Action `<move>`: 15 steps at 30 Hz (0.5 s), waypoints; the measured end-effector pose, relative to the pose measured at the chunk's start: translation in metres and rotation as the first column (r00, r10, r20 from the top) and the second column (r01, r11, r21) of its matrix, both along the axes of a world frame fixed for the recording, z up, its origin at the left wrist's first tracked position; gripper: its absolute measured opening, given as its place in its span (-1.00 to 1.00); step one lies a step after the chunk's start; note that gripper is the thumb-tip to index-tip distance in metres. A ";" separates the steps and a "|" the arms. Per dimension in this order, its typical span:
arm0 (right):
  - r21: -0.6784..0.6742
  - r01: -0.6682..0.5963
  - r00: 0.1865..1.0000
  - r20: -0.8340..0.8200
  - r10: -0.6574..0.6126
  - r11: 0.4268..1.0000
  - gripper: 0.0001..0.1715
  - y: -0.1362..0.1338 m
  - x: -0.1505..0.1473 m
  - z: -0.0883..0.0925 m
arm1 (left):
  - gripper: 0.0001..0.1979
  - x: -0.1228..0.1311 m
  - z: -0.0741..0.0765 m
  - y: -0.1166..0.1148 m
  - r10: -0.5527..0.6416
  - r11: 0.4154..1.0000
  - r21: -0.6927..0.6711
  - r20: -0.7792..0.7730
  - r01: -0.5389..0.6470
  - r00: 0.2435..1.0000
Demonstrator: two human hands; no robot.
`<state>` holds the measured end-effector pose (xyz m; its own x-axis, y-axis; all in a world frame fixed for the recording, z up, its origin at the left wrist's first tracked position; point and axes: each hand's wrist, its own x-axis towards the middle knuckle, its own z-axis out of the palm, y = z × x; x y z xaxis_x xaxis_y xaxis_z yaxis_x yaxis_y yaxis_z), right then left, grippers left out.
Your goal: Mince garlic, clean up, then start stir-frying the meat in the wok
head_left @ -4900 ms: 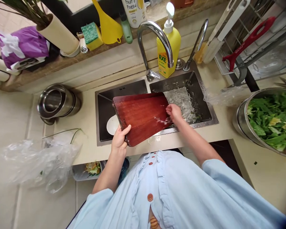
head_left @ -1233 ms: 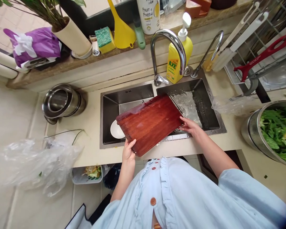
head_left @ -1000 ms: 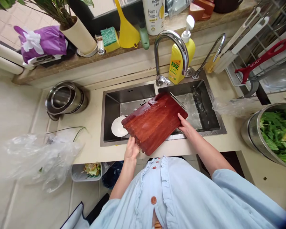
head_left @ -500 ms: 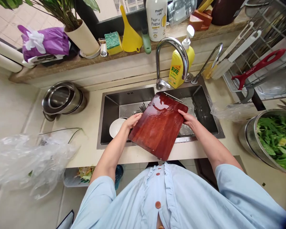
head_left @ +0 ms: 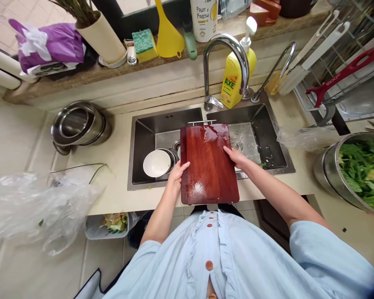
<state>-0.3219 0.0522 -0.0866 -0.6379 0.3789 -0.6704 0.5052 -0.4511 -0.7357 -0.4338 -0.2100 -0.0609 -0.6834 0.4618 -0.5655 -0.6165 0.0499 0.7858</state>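
Note:
A wet reddish-brown wooden cutting board [head_left: 208, 166] with a metal handle at its far end is held over the sink's front edge. My left hand [head_left: 178, 172] grips its left side, thumb on top and fingers beneath. On the right side my right hand [head_left: 235, 158] holds it the same way, its lower fingers hidden under the board. Below lies a two-basin steel sink [head_left: 168, 116]. White bowls [head_left: 156, 163] sit in the left basin, beside my left hand. Water and small green scraps are in the right basin.
A chrome faucet [head_left: 226, 39] arches over the sink, with a yellow soap bottle [head_left: 233, 79] behind. Steel pots [head_left: 81, 122] and a plastic bag [head_left: 40, 207] lie left. A pot of leafy greens [head_left: 366, 174] stands right. A scrap bin [head_left: 107, 232] hangs below the counter.
The cutting board has turned from slanted to nearly straight and come slightly closer to my body. My left hand has moved down along its side, and more of the bowls shows.

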 end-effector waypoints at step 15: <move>0.508 -0.441 0.837 -0.063 0.543 0.740 -0.61 0.038 -0.124 0.034 | -0.37 -0.005 0.009 -0.038 0.387 0.890 0.155 0.234 -0.428 0.892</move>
